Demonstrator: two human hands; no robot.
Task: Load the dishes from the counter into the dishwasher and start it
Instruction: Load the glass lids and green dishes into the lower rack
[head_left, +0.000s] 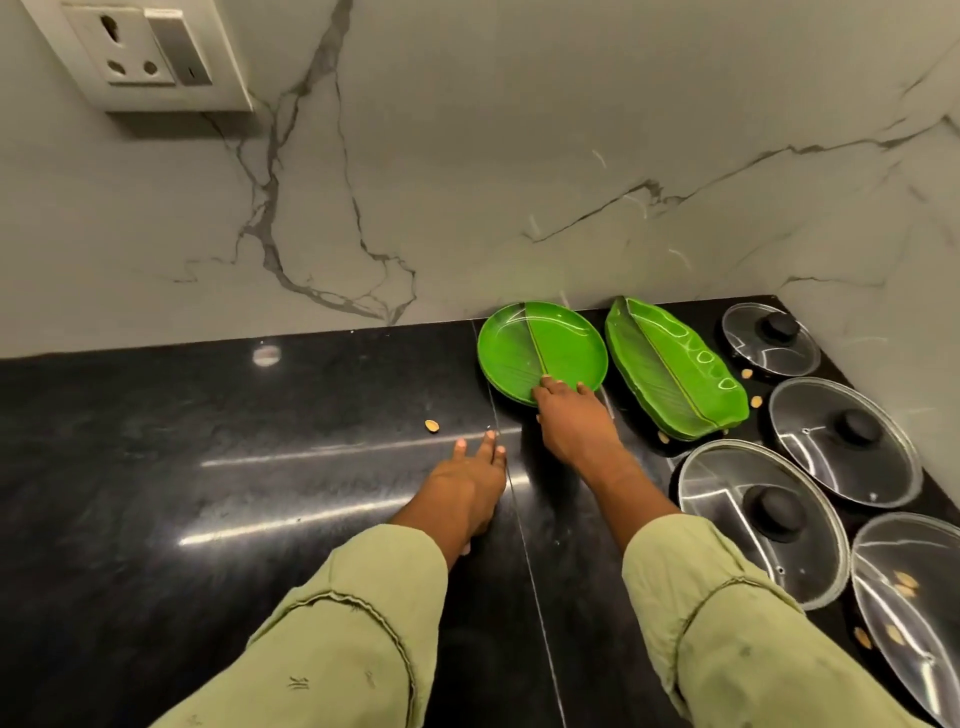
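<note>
Round green plate (543, 348) is set at one o'clock on the counter (260, 493); its six-o'clock rim is touched by the right hand (571, 423), fingers together, pinch or not untellable; left hand (467, 480) is held loosely spread.

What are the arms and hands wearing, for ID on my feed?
Long, loose pale green fabric sleeves with stitched seam bands near the cuffs cover both arms: left sleeve, right sleeve. The left hand and right hand are bare, with no gloves, rings or watch visible.
</note>
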